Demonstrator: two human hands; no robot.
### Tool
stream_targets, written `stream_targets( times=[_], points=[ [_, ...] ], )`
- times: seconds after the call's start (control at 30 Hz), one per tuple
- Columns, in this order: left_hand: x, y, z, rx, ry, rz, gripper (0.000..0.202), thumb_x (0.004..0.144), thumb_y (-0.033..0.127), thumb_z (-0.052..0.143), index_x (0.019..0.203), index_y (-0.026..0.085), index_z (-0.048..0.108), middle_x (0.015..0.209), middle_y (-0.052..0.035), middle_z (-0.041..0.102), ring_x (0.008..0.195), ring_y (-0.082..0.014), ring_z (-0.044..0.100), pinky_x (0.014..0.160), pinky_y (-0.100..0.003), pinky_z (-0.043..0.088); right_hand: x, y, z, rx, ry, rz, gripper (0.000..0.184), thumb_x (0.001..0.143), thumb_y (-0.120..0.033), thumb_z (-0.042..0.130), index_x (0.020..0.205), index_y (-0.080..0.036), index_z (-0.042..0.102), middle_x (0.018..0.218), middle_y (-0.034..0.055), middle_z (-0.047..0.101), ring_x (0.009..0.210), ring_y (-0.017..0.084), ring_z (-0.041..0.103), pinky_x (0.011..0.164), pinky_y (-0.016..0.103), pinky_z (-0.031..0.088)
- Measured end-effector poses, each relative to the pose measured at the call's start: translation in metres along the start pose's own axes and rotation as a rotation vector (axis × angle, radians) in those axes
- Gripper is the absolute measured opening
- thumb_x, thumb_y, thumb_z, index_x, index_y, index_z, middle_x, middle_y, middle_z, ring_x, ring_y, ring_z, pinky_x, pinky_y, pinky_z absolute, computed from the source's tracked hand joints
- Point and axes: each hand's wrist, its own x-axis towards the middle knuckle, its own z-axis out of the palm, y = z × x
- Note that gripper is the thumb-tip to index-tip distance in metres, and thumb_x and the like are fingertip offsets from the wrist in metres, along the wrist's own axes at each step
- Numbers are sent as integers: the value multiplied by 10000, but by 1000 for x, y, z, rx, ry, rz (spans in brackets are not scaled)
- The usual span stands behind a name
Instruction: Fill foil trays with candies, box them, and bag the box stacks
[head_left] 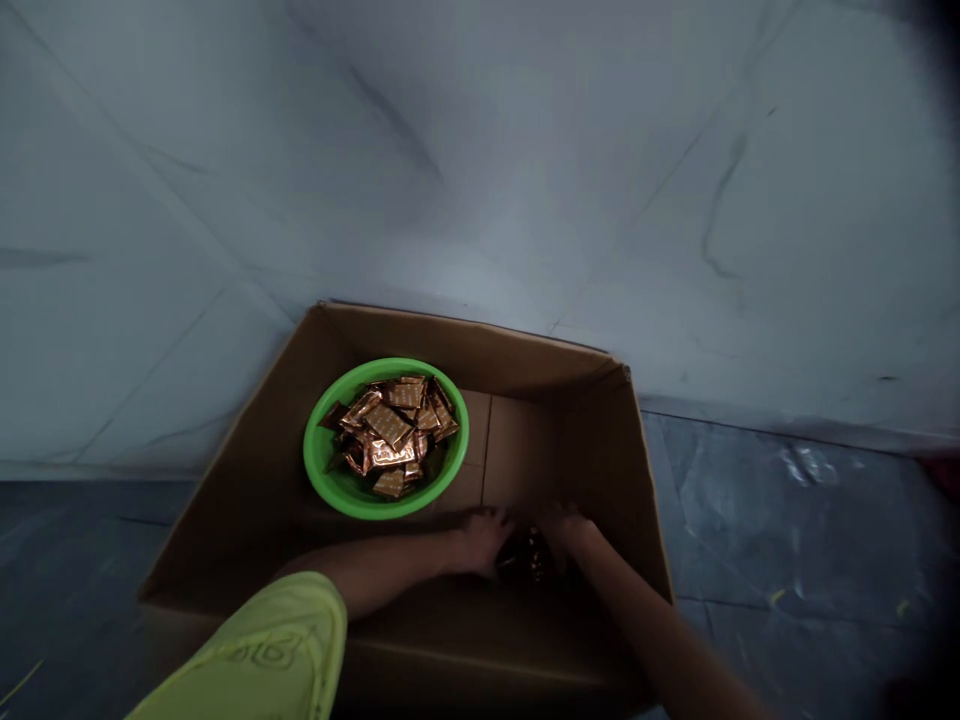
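lime sleeve (255,650) at lower left; left hand (484,540) and right hand (566,530) inside cardboard box (465,345), flanking dim dark item (525,555), grip unclear; green bowl (322,470) of copper foil sachets (386,430) nearby

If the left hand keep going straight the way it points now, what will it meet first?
Probably the dark object on the cardboard box's floor, just beyond the left hand and beside the right hand. The depth is unclear, so the hand may already touch it.
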Motion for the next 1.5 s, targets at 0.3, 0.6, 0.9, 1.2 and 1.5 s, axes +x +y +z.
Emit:
stream_targets(
  times=[0.3, 0.6, 0.9, 1.2, 1.5],
  points=[
    [-20, 25, -56, 84, -63, -82, 416, 392, 70, 756, 773, 201, 650, 813, -70, 676, 760, -299, 644, 698, -373, 511, -14, 6, -16, -92, -81, -37, 782, 528, -134, 778, 1254, -126, 487, 1336, 211, 446, 1254, 366, 387, 1019, 472, 321],
    [-94, -19, -225, 319, 279, -232, 606, 698, 147, 616, 1276, 158, 434, 1196, -137, 556, 1049, -299, 552, 867, -372, 428, -15, -11, 8, -210, -13, -92, 802, 521, -70, 755, 1261, -196, 475, 1331, 191, 447, 1206, 370, 432, 882, 491, 449],
    [-151, -28, -229, 423, 554, -287, 567, 819, 327, 552, 1322, 142, 369, 1316, -164, 407, 1206, -327, 399, 952, -444, 390, -21, -6, 23, -416, 164, -275, 781, 641, -135, 658, 1357, -171, 348, 1289, 186, 478, 1140, 351, 458, 866, 514, 415],
    [-205, -81, -216, 112, 615, -216, 493, 778, 363, 527, 1220, 156, 461, 1245, -123, 420, 1020, -248, 549, 891, -390, 452, -13, -19, 37, -506, 196, -381, 388, 805, -153, 498, 1183, -228, 548, 1203, 138, 544, 1093, 306, 484, 913, 525, 350],
    [-213, -94, -201, -173, 548, -398, 421, 691, 351, 581, 1037, 116, 527, 1073, -124, 522, 865, -234, 572, 823, -375, 458, -16, -2, 49, -498, 217, -276, 748, 714, -43, 472, 1409, -252, 292, 1402, 155, 394, 1151, 325, 459, 817, 444, 445]
  ],
)
